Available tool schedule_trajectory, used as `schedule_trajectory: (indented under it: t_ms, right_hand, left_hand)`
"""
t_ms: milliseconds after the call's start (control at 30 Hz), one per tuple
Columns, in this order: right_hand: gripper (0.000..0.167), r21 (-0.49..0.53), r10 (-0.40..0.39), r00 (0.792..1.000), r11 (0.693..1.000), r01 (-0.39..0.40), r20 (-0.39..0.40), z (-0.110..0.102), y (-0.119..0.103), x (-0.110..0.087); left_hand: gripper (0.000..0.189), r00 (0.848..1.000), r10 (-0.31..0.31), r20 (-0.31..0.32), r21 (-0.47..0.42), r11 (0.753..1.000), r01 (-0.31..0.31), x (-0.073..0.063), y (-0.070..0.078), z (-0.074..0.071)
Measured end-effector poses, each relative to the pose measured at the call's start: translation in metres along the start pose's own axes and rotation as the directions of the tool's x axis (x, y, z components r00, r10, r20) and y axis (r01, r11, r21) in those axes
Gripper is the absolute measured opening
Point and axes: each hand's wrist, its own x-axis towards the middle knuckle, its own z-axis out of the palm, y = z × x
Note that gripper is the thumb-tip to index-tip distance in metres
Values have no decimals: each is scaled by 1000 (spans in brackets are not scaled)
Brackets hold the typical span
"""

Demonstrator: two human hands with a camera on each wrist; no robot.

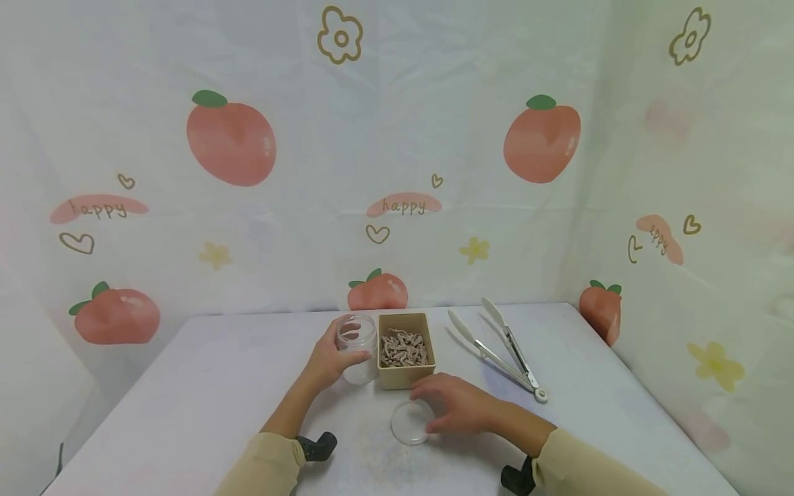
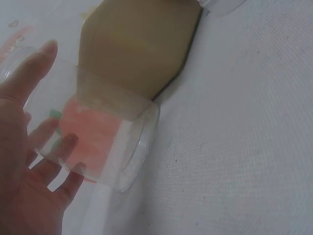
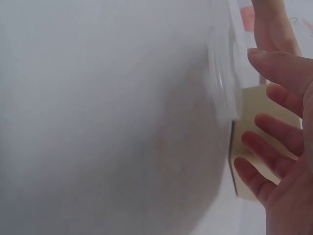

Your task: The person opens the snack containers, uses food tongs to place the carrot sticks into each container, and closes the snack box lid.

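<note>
Beige box (image 1: 406,377) w/ brownish strips (image 1: 403,348), clear jar (image 1: 364,343) beside in L grip (image 1: 329,359)

Jar (image 1: 364,339): clear, smooth, glossy, plastic by its look; highlights along the rim. Round lid (image 1: 412,422): same transparent, shiny look. Beige box (image 1: 403,378): smooth, opaque, low-sheen walls, seemingly plastic. Grey-brown strips (image 1: 404,348) inside: matt, rough, crinkled. Tongs (image 1: 498,359): pale, smooth tips, silicone or plastic unclear; shafts partly metallic. Table cover (image 2: 234,122): matt white, fine woven texture. Backdrop (image 1: 428,89): printed sheet, faint sheen, soft creases. Sleeves (image 1: 265,467): matt beige cloth.
</note>
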Motion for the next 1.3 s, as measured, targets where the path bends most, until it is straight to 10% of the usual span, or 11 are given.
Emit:
schedule_trajectory:
  t_ms: [567,800,1033,1300]
  right_hand:
    - [36,-37,81,996,996,-82,-29,-45,21,-17]
    - [38,-79,106,982,990,-119,-154,-52,37,-25]
    - [40,-113,145,909,973,-203,-390,-51,54,-35]
    - [49,-46,266,836,944,-327,-479,-52,75,-45]
  left_hand:
    - [88,1000,-8,4,-3,1000,8,-2,1,-1]
    - [88,1000,-5,2,-7,1000,5,-2,-1,0]
    - [88,1000,10,6,-5,1000,-9,0,-2,0]
    - [88,1000,0,6,-6,1000,0,0,-1,0]
